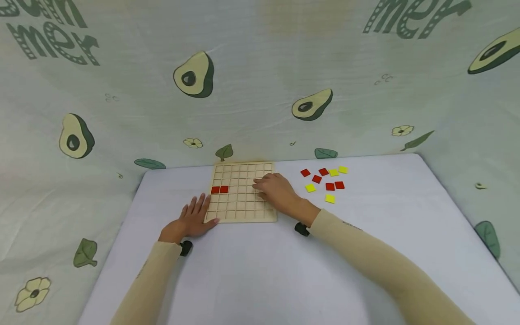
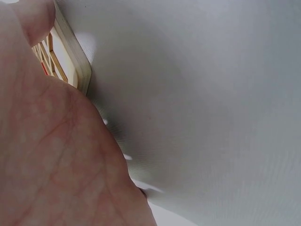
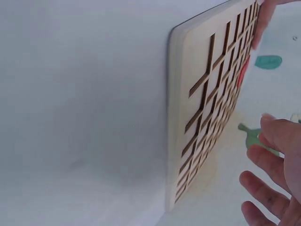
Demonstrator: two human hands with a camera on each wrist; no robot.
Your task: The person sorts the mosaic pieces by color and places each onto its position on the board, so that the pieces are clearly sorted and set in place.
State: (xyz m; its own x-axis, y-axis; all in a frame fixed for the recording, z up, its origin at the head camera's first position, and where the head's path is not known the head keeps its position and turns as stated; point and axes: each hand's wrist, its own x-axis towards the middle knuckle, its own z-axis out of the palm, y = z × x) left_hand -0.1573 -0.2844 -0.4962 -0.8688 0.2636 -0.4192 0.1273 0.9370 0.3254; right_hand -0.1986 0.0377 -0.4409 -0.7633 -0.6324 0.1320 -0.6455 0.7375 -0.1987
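In the head view, the board point(image 1: 243, 212) lies at mid-frame on the table point(image 1: 252, 271), with the cloth point(image 1: 252, 67) behind. Two tiles point(image 1: 224, 189) sit side by side at the board's left edge. The left hand point(image 1: 192, 221) rests along that edge; the right hand point(image 1: 280, 192) is over the right side. Nine loose tiles point(image 1: 317, 179) lie scattered right of the board.

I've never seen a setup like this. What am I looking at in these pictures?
No machine here: a person works bare-handed. The wide picture is from a camera on the head; the close ones are from the left and right wrist cameras. On the table lies a gridded board bearing two red tiles; five loose red tiles and four yellow tiles lie to its right. The left hand rests at the board's near left corner; the right hand is over its right side; neither visibly holds anything.
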